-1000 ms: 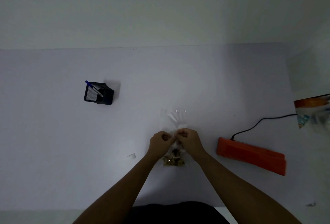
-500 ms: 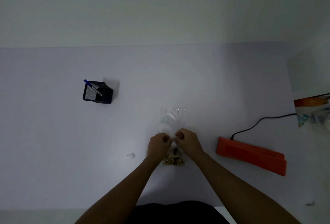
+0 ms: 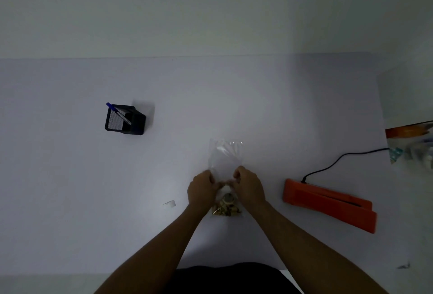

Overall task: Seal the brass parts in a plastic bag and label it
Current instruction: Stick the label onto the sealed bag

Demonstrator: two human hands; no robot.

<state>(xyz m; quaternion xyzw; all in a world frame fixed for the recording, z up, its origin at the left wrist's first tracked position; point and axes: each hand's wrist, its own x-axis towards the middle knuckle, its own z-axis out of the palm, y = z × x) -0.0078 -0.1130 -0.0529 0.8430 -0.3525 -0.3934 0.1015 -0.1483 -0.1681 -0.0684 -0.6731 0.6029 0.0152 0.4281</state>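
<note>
A clear plastic bag [image 3: 225, 155] lies flat on the white table [image 3: 257, 106], its open end pointing away from me. Brass parts [image 3: 226, 209] are heaped at its near, closed end. My left hand [image 3: 202, 191] pinches the bag's left side with curled fingers, just above the parts. My right hand [image 3: 248, 186] pinches the right side at the same height. The two hands sit a small gap apart, with the bag's film between them.
An orange heat sealer [image 3: 329, 204] with a black cable [image 3: 337, 160] lies to the right. A black mesh pen holder [image 3: 125, 119] with a blue pen [image 3: 118, 113] stands at the left. A small paper label [image 3: 170, 203] lies left of my hands. Packaged items [image 3: 412, 146] sit at the right edge.
My hands were touching at the bag's middle; they have moved apart to its left and right sides, and the film above them lies flatter.
</note>
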